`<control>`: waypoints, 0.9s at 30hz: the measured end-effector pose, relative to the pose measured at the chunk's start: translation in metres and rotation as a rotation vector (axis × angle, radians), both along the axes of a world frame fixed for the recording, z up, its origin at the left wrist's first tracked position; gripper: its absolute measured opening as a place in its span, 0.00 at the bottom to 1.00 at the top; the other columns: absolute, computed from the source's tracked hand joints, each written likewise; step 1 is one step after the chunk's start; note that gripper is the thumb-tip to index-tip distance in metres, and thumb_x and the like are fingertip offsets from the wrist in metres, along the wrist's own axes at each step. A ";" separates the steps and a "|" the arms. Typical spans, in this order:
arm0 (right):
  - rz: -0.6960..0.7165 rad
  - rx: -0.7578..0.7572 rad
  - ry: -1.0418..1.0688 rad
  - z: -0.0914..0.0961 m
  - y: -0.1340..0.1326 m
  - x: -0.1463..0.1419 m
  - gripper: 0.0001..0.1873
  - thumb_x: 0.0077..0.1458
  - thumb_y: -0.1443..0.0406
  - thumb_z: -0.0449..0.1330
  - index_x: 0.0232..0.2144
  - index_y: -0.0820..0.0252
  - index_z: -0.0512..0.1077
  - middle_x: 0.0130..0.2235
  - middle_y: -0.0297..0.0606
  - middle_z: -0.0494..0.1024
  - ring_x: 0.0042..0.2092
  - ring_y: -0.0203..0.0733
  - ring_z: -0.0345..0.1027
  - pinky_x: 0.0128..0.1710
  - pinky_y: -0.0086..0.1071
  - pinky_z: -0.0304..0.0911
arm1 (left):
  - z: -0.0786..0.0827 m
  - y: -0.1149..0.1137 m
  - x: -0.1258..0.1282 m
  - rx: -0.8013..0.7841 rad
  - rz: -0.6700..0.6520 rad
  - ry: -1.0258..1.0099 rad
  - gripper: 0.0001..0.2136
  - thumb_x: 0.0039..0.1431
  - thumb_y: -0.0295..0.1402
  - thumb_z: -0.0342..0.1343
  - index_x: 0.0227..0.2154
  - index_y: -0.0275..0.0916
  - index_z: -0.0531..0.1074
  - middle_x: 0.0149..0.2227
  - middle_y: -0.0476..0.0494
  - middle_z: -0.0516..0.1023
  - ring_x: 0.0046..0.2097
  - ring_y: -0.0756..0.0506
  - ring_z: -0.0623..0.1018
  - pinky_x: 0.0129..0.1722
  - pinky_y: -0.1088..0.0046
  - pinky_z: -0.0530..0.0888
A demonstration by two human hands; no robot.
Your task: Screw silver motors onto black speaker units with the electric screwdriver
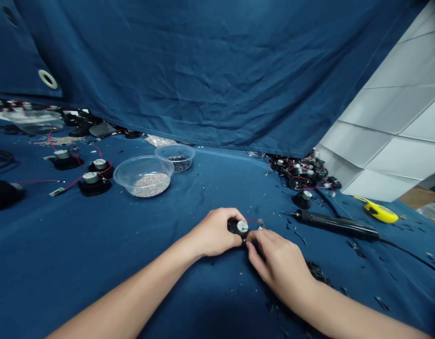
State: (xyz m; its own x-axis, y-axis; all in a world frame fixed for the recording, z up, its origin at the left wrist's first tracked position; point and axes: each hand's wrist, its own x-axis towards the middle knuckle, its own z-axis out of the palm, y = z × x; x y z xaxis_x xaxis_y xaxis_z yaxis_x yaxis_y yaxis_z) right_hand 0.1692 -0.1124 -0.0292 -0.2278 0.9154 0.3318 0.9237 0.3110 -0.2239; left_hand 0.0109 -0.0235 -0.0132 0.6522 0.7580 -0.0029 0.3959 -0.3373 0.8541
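My left hand (pixel 214 234) is wrapped round a small motor in a black round housing (pixel 242 227), thumb on the near side and fingers on the far side. The motor's silver end faces up. A red wire runs from it to a small connector piece (pixel 261 222) just to the right. At the housing's right edge, my right hand (pixel 279 259) is closed in a pinch; whatever lies between those fingertips is too small to make out. Right of both hands lies a black electric screwdriver (pixel 337 225), its bit pointing left and its cord trailing off right.
Two clear bowls (pixel 146 190) stand at centre left, one with tiny metal screws, the other with dark bits (pixel 180 163). More wired motors (pixel 94 182) sit at left; others are heaped (pixel 302 173) back right. A yellow tool (pixel 380 212) and black scraps lie right. Blue cloth hangs behind.
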 end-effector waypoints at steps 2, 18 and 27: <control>0.034 0.066 -0.057 -0.001 0.001 0.000 0.09 0.59 0.69 0.49 0.34 0.63 0.70 0.31 0.41 0.74 0.34 0.44 0.70 0.34 0.34 0.64 | 0.000 0.000 0.000 0.004 -0.001 -0.004 0.13 0.43 0.28 0.57 0.35 0.40 0.73 0.35 0.50 0.76 0.38 0.45 0.74 0.37 0.73 0.68; 0.301 0.432 -0.450 -0.001 0.000 0.002 0.11 0.56 0.75 0.49 0.34 0.69 0.73 0.26 0.39 0.71 0.27 0.44 0.65 0.23 0.34 0.59 | -0.004 0.001 -0.001 0.032 0.003 -0.004 0.14 0.42 0.27 0.56 0.35 0.41 0.73 0.34 0.50 0.77 0.37 0.46 0.74 0.37 0.73 0.68; 0.362 0.348 -0.256 -0.001 0.003 0.011 0.13 0.59 0.73 0.50 0.38 0.69 0.74 0.26 0.40 0.73 0.28 0.42 0.64 0.27 0.33 0.60 | -0.004 0.000 -0.001 0.017 0.016 0.007 0.14 0.41 0.27 0.56 0.35 0.40 0.73 0.34 0.49 0.76 0.37 0.45 0.74 0.36 0.74 0.67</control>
